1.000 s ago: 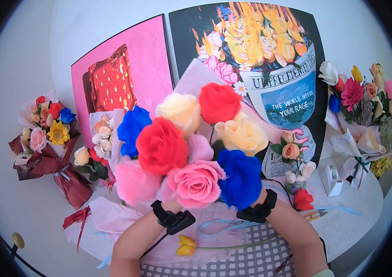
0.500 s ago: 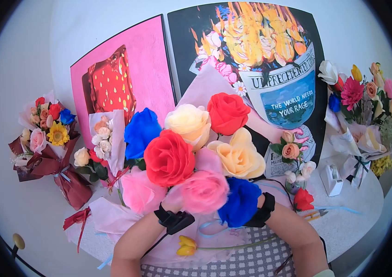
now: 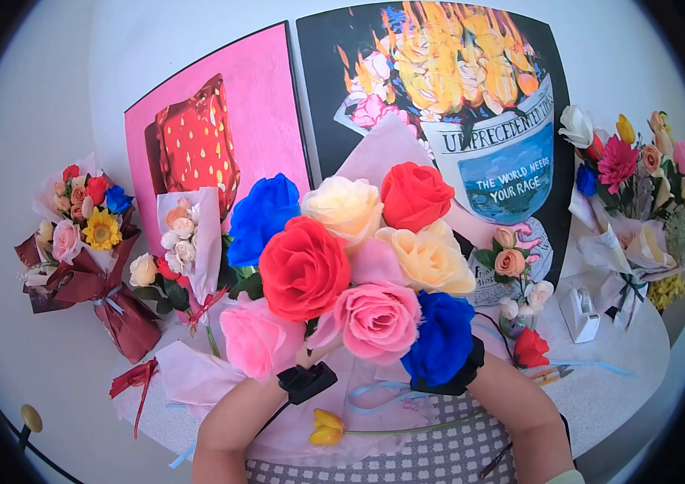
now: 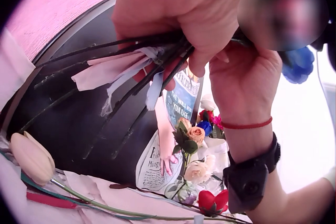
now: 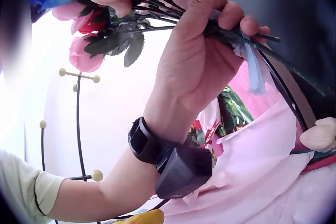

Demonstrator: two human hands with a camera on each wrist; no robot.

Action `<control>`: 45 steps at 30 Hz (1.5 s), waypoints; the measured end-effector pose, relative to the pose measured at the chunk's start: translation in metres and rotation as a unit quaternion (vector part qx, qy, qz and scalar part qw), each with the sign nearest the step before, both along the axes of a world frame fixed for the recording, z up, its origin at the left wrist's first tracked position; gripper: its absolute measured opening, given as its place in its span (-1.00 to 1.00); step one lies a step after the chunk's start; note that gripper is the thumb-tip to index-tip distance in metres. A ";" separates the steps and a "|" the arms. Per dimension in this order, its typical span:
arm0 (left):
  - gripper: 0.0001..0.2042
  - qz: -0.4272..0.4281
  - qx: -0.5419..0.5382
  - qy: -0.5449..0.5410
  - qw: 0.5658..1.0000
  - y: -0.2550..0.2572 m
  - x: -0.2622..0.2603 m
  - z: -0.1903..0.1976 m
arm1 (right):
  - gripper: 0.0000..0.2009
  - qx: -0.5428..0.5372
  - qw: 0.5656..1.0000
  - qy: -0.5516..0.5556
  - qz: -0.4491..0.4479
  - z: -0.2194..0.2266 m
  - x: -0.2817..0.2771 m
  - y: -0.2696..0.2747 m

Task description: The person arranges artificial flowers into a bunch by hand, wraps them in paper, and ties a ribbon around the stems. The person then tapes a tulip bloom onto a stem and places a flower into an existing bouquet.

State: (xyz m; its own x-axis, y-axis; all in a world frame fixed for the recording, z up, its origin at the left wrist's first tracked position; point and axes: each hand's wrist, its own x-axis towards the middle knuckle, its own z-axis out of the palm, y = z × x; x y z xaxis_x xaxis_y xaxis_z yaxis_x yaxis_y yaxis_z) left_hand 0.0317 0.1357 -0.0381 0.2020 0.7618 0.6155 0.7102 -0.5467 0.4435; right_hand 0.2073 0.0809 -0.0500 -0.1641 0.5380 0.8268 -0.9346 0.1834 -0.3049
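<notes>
While reaching forward over the pale surface (image 3: 637,339), with both forearms angled inward and black wrist cameras (image 3: 308,382) strapped on, holds a bouquet (image 3: 375,262) up before the body, with red, blue, pink and cream blooms (image 3: 304,269) facing the head camera. Has the left hand (image 5: 202,50) wrapped round the dark stems (image 4: 134,91), gripping near pale pink and blue strips (image 4: 107,71). Has the fingers of the right hand (image 4: 244,79) curled on the same stems, just beside the left hand and nearer the blooms.

Near the wrists, a yellow tulip (image 3: 326,427) lying across pink paper (image 3: 350,452) and a checked grey cloth (image 3: 447,452). Toward the right, a red rose (image 3: 530,348) and a white tape dispenser (image 3: 580,316). At the far left, flowers in maroon paper (image 3: 129,331). Against the white wall (image 3: 197,24), a pink painting (image 3: 254,97) beside a black one showing burning flowers.
</notes>
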 end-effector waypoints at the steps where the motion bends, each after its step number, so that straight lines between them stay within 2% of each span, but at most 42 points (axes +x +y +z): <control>1: -0.48 0.001 0.000 0.002 1.000 -0.007 -0.016 -0.008 | -0.62 -0.006 0.999 -0.020 0.027 0.010 -0.001 -0.006; 2: -0.48 -0.002 0.000 0.004 1.000 -0.004 -0.033 -0.006 | -0.63 -0.014 0.998 -0.041 0.049 0.026 -0.003 -0.011; 3: -0.48 -0.010 -0.001 0.007 1.000 0.004 -0.019 0.004 | -0.64 -0.022 0.996 -0.060 0.068 0.039 -0.007 -0.017; 8: -0.47 -0.026 -0.004 0.020 0.999 0.004 -0.044 -0.011 | -0.59 -0.058 0.977 -0.134 0.153 0.088 -0.013 -0.047; 13: -0.46 0.021 -0.006 0.022 1.000 0.006 -0.037 -0.016 | -0.86 -0.082 0.986 -0.117 0.080 0.093 -0.016 -0.064; 14: -0.46 0.028 -0.006 0.024 0.999 0.007 -0.072 -0.009 | -0.88 -0.087 0.988 -0.113 0.063 0.093 -0.016 -0.065; 17: -0.45 0.011 -0.011 0.031 0.999 0.013 -0.073 -0.014 | -0.84 -0.094 0.987 -0.122 0.033 0.091 -0.016 -0.055; 18: -0.45 -0.007 -0.014 0.034 0.999 0.006 -0.066 -0.035 | -0.81 -0.093 0.986 -0.137 0.027 0.089 -0.015 -0.052; 19: -0.44 -0.029 -0.015 0.036 0.999 0.004 -0.070 -0.047 | -0.81 -0.099 0.986 -0.134 0.003 0.089 -0.013 -0.051; 21: -0.44 -0.075 -0.015 0.037 0.996 0.012 -0.100 -0.058 | -0.72 -0.028 0.968 -0.211 -0.129 0.093 -0.012 -0.048; 22: -0.44 -0.094 -0.014 0.036 0.995 0.012 -0.091 -0.065 | -0.65 0.007 0.949 -0.253 -0.189 0.095 -0.014 -0.045; 24: -0.43 -0.119 -0.009 0.032 0.992 0.029 -0.093 -0.052 | -0.50 0.080 0.892 -0.336 -0.292 0.100 -0.019 -0.039; 25: -0.43 -0.125 -0.008 0.030 0.992 0.026 -0.089 -0.051 | -0.50 0.078 0.888 -0.340 -0.300 0.102 -0.021 -0.036; 27: -0.43 -0.131 -0.005 0.026 0.991 0.038 -0.057 -0.030 | -0.40 0.128 0.845 -0.281 -0.436 0.106 -0.028 -0.033; 28: -0.43 -0.133 -0.004 0.024 0.991 0.039 -0.051 -0.030 | -0.34 0.154 0.816 -0.249 -0.498 0.108 -0.028 -0.034; 29: -0.48 -0.118 0.050 0.122 0.984 -0.014 -0.030 0.031 | -0.29 0.225 0.716 -0.241 -0.616 0.116 -0.027 -0.040; 30: -0.48 -0.123 0.051 0.119 0.984 -0.015 -0.029 0.031 | -0.29 0.226 0.712 -0.243 -0.619 0.116 -0.027 -0.041; 32: -0.50 -0.090 0.045 0.066 0.993 -0.013 -0.031 0.028 | -0.30 0.212 0.743 -0.224 -0.594 0.119 -0.029 -0.039; 33: -0.50 -0.087 0.066 0.107 0.988 -0.009 -0.033 0.026 | -0.33 0.222 0.717 -0.193 -0.632 0.120 -0.030 -0.041; 34: -0.50 -0.092 0.067 0.106 0.988 -0.007 -0.035 0.025 | -0.33 0.222 0.713 -0.194 -0.636 0.121 -0.029 -0.043; 36: -0.50 -0.115 0.049 0.050 0.991 -0.009 -0.037 0.025 | -0.38 0.208 0.737 -0.190 -0.614 0.124 -0.026 -0.046; 37: -0.51 -0.208 0.049 -0.033 0.976 -0.047 -0.017 0.062 | -0.45 0.212 0.747 -0.151 -0.612 0.127 -0.026 -0.049; 38: -0.51 -0.213 0.050 -0.033 0.975 -0.053 -0.012 0.067 | -0.45 0.212 0.744 -0.151 -0.616 0.127 -0.026 -0.048; 40: -0.53 -0.220 0.020 -0.150 0.964 -0.059 -0.006 0.072 | -0.50 0.196 0.791 -0.124 -0.567 0.123 -0.027 -0.041; 41: -0.51 -0.230 0.003 -0.156 0.961 -0.065 -0.003 0.078 | -0.57 0.198 0.792 -0.127 -0.563 0.122 -0.027 -0.036; 42: -0.51 -0.231 0.003 -0.156 0.960 -0.062 -0.003 0.078 | -0.57 0.199 0.791 -0.127 -0.564 0.125 -0.024 -0.039; 44: -0.46 -0.210 0.023 -0.164 0.964 -0.051 -0.006 0.074 | -0.67 0.217 0.760 -0.191 -0.582 0.136 -0.014 -0.045; 45: -0.46 -0.209 0.024 -0.165 0.964 -0.045 -0.010 0.071 | -0.81 0.231 0.730 -0.182 -0.616 0.139 -0.012 -0.043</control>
State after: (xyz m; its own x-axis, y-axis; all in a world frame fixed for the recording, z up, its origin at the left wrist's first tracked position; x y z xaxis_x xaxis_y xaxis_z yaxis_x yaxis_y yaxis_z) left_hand 0.0218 0.0908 0.0333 0.2732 0.6255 0.7308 0.2486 -0.7798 0.5745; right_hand 0.1952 0.0377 0.0886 -0.0445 0.1401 0.9891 0.1554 0.9790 -0.1316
